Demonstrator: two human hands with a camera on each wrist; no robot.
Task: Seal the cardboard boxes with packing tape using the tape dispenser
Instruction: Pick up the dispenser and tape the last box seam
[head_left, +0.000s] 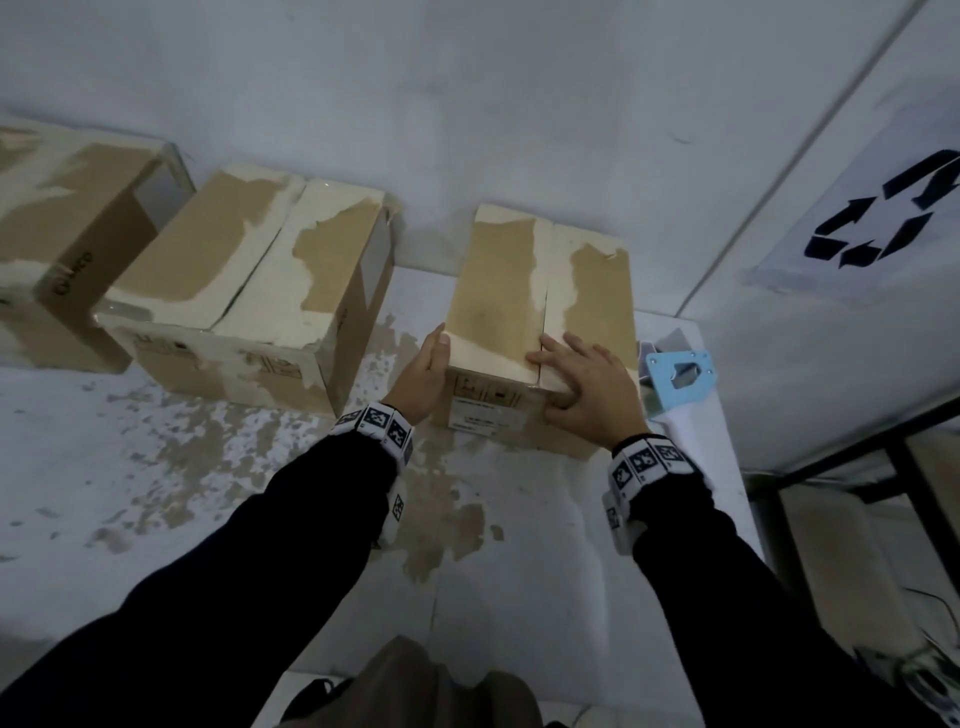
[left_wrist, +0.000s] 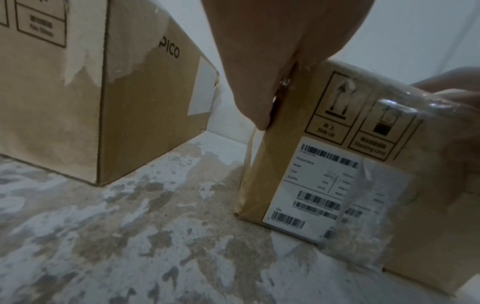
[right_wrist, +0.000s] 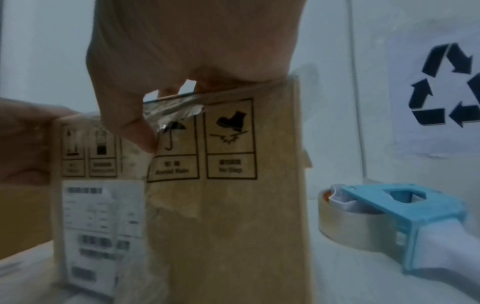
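A small cardboard box stands on the worn white table, flaps closed along a centre seam. My left hand rests against its near left corner, thumb on the top edge; the left wrist view shows a finger pressed along that vertical edge. My right hand lies spread flat on the top, thumb down the front face. The right wrist view shows the thumb pressing a strip of clear tape onto the front. The blue tape dispenser lies on the table just right of the box, its roll showing; neither hand touches it.
Two larger cardboard boxes stand to the left against the wall. A recycling sign hangs on the right wall. The table's right edge runs beside a black-framed shelf.
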